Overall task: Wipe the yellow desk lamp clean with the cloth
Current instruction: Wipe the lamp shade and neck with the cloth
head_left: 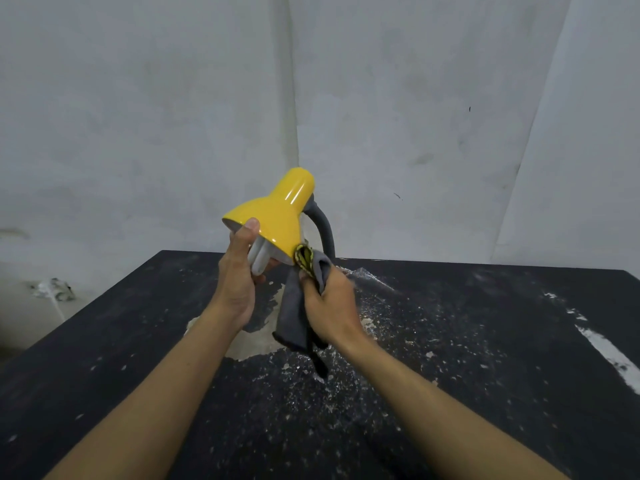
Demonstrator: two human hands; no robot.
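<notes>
The yellow desk lamp (277,211) is tilted, its glossy shade opening toward the lower left, with a white bulb (259,259) showing inside. A grey flexible neck (325,230) curves down behind it; the base is hidden. My left hand (239,278) grips the shade's rim, thumb on the outside and fingers under the bulb. My right hand (330,306) holds a bunched grey cloth (294,313) with a yellow-patterned edge, pressed against the lower right edge of the shade. The loose end of the cloth hangs down toward the table.
A black table (485,375) with worn, flaking paint and a bare pale patch (252,341) lies under my hands. Grey-white walls stand close behind it, meeting in a corner. The table's left edge drops to a pale floor (31,306).
</notes>
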